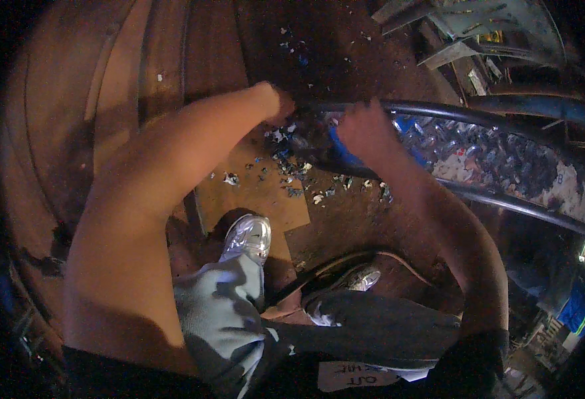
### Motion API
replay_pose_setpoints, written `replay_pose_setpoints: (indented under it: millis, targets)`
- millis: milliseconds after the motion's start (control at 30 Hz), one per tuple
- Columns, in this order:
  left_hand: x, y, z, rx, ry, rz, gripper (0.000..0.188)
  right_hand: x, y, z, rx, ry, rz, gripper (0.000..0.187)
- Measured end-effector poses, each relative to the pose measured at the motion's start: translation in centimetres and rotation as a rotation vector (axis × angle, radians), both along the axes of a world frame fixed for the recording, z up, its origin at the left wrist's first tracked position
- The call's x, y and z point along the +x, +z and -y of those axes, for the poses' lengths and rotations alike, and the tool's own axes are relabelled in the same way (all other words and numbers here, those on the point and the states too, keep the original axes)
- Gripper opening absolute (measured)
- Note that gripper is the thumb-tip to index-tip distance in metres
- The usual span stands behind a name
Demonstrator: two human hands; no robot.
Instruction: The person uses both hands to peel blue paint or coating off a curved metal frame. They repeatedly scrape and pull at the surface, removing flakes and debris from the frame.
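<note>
Black tube (pixel 505 116) runs rightward from our hands. Our left hand (pixel 280 103) clenches its near end; our right hand (pixel 366 130) presses just beside, grip unclear.

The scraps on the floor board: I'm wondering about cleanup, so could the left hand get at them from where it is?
Probably yes. The left hand rests at the dark tube's end, and the scraps lie just below it with nothing between.

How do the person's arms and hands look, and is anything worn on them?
Both forearms are bare, with no sleeves visible. The left hand and the right hand wear no gloves. No watch, ring or band can be made out in the dim light.
</note>
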State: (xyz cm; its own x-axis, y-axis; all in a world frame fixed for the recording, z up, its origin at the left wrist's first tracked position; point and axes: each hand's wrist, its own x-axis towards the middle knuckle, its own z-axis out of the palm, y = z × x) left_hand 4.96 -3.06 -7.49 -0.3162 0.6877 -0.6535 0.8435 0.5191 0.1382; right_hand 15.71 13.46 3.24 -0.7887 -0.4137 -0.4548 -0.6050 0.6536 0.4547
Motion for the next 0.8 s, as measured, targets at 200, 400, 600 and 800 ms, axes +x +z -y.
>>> replay_pose_setpoints:
  millis: [200, 400, 600, 800]
  targets:
    - [1.8, 0.4, 1.8, -0.055, -0.031, 0.127, 0.038, -0.6, 0.0, -0.1, -0.061, -0.046, 0.031, 0.018]
    - [6.4, 1.4, 2.2, 0.221, 0.064, 0.344, 0.053, -1.7, 1.0, -0.8, -0.034, -0.082, -0.015, 0.021]
    - [13.9, 2.8, 0.3, 0.996, 0.477, 0.163, 0.032, -2.0, 8.0, -5.8, -0.556, -0.367, -0.098, 0.024]
    - [16.7, 0.5, -2.7, 1.321, 0.846, 0.123, 0.029, 4.9, 10.1, -8.1, -0.499, -0.471, 0.069, 0.025]
